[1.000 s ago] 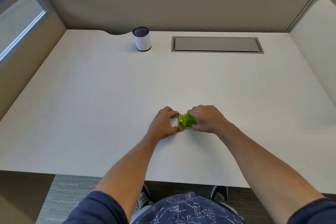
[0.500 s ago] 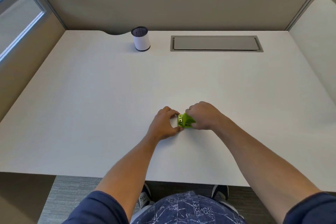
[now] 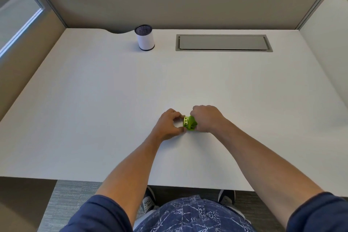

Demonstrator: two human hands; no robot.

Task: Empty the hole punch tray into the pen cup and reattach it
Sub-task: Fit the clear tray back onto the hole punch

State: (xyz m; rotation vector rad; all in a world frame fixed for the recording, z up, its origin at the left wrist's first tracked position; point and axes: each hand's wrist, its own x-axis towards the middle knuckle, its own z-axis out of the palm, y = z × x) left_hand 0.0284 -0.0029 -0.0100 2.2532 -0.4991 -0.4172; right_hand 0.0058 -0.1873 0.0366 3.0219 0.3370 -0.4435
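A small bright green hole punch rests on the white desk near its front middle. My right hand covers and grips its right side. My left hand pinches its left end between thumb and forefinger, where two small metal punch heads show. The tray itself is hidden under my fingers, so I cannot tell whether it is attached. The pen cup, white with a dark mesh rim, stands upright far back on the desk, left of centre.
A grey recessed cable hatch lies flush in the desk at the back right. Beige cubicle partitions wall in the desk at the back and both sides. The front desk edge runs just above my lap.
Both hands stay on the punch at the same spot. My right hand has rolled a little further over it, and the punch has turned slightly so its left end faces up more.
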